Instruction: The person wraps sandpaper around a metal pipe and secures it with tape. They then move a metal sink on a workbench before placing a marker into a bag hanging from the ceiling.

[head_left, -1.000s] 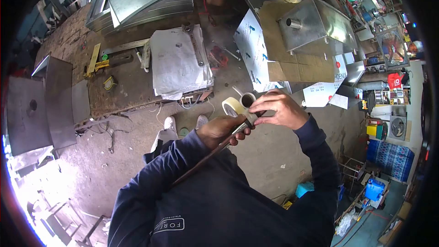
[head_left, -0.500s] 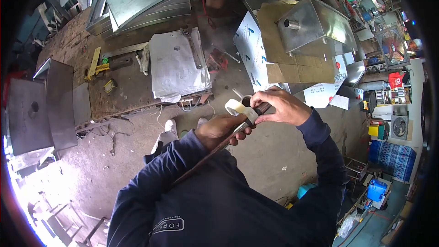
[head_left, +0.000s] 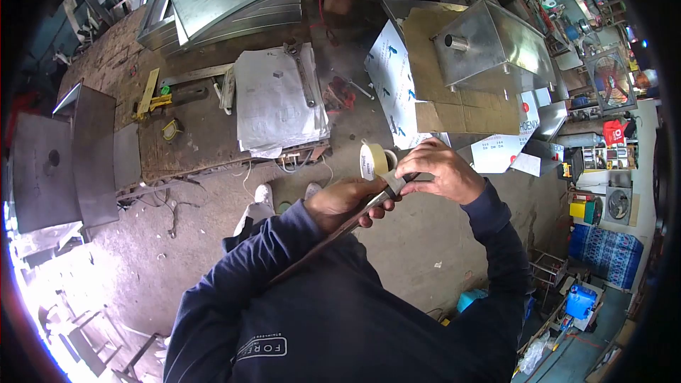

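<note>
Left hand (head_left: 344, 202): wrapped around a long slim bar (head_left: 343, 228) | Right hand (head_left: 447, 174): fingers and thumb close about the bar's far end | Masking tape roll (head_left: 381, 159): just beyond the left thumb, beside the bar | Bar: slanting before the dark sweatshirt (head_left: 319, 312)

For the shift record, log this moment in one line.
left hand: gripping long brown bar | right hand: at bar's far end | tape roll: near right hand's fingertips

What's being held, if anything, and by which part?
Left hand grips the bar near its far end, beside the tape. Right hand is at that end; whether it pinches bar or tape can't be told.
</note>
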